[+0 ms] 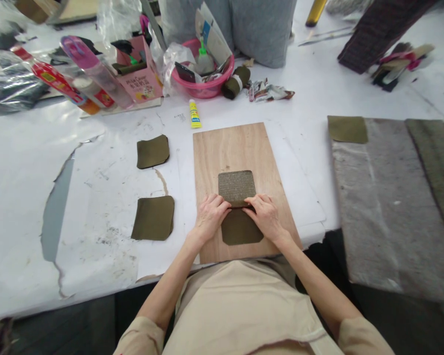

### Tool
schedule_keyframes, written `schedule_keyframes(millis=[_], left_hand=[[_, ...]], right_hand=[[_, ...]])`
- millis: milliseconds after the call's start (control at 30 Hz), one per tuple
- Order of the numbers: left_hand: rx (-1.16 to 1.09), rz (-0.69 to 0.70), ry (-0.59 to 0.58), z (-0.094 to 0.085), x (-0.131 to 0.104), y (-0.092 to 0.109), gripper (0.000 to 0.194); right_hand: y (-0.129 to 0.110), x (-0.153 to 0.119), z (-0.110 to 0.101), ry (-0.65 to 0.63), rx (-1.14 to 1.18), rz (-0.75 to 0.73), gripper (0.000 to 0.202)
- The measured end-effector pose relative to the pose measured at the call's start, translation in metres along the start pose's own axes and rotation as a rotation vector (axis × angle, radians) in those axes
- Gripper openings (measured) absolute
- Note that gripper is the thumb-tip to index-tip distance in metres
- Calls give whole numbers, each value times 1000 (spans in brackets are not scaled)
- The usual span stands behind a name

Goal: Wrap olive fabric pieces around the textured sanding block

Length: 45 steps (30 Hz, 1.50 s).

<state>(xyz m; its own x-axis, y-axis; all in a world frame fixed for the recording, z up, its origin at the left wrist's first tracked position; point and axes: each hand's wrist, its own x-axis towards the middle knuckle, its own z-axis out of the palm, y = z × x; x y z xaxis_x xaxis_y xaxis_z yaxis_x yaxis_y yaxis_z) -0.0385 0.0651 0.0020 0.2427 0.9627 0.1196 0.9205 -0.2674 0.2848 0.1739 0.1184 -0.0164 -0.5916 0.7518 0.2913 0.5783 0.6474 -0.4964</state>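
Note:
On a wooden board (229, 148) in front of me lie two olive fabric pieces, one above the other. The upper fabric piece (237, 183) shows a speckled, textured face, while the lower fabric piece (241, 229) is smooth with cut corners. My left hand (212, 212) pinches the left end of the edge where they meet. At the right end of that same edge, my right hand (262, 213) pinches too. Whether the two pieces are joined there, my fingers hide. Two small stacks of olive fabric, an upper stack (153, 152) and a lower stack (153, 218), lie left of the board.
A yellow glue tube (194, 114) lies beyond the board. Behind it stand a pink basket (202, 89) of small items, a pink box (142, 81) and bottles. Grey fabric sheets (388, 207) are at the right, an olive piece (348, 129) on their corner. The table's paper cover is torn at left.

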Motion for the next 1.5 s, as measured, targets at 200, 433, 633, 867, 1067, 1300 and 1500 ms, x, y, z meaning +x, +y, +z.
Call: schedule_keyframes(millis=[200, 433, 633, 867, 1067, 1300, 1500], left_hand=[[-79, -10, -2, 2, 1, -6, 14], [-182, -41, 16, 2, 2, -8, 12], [-282, -85, 81, 6, -1, -10, 12], [-331, -81, 199, 14, -7, -13, 14], [-311, -54, 215, 15, -9, -14, 16], [-274, -22, 226, 19, -11, -16, 19], [-243, -1, 222, 22, -15, -17, 19]], right_hand=[[15, -5, -22, -72, -78, 51, 10], [0, 8, -12, -48, 26, 19, 20], [-13, 19, 7, -67, 44, -29, 14], [-12, 16, 11, -12, 84, -18, 14], [-10, 16, 12, -9, 131, -8, 16], [-9, 15, 13, -4, 73, -9, 20], [-7, 12, 16, -20, 43, -51, 22]])
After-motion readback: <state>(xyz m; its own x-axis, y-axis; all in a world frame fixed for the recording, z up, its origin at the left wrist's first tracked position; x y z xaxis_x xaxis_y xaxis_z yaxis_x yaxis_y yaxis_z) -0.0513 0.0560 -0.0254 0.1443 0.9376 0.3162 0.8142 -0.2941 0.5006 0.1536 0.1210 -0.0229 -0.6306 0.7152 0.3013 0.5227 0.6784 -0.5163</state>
